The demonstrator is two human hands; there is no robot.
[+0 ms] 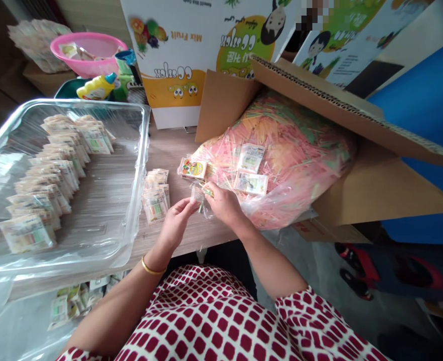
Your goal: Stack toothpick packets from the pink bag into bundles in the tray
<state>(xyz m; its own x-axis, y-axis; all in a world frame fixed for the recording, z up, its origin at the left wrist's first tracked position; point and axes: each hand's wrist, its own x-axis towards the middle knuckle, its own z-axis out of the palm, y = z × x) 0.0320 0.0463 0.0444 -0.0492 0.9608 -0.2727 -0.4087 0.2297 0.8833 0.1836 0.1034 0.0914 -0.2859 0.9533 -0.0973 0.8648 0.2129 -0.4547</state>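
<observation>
1. Watching through the head camera, I see a small clear plastic sachet (197, 193) held between the person's two hands, just above a light wood-grain table (183, 150).
2. Left hand (176, 220): clenched in a pinch, with thumb and fingers grasping the sachet's lower edge. A thin gold bangle (151, 266) circles that wrist.
3. Right hand (225, 203): also closed on the sachet from above. Something thin and yellow-green shows at the grip, too small for me to name.
4. Just beside the right hand, a large clear bag of pink and yellow plastic straws (292, 145) bulges from a brown corrugated cardboard box (356, 118). Two flat printed paper packets (250, 170) lie on the bag.
5. Left of the hands, a short stack of printed paper packets (155, 195) sits on the table, touching the outside of a large clear plastic tray (143, 150) that holds long rows of similar packets (66, 160).
6. Farther off, I see a pink plastic basin (89, 50) and a yellow squeeze bottle (97, 86).
</observation>
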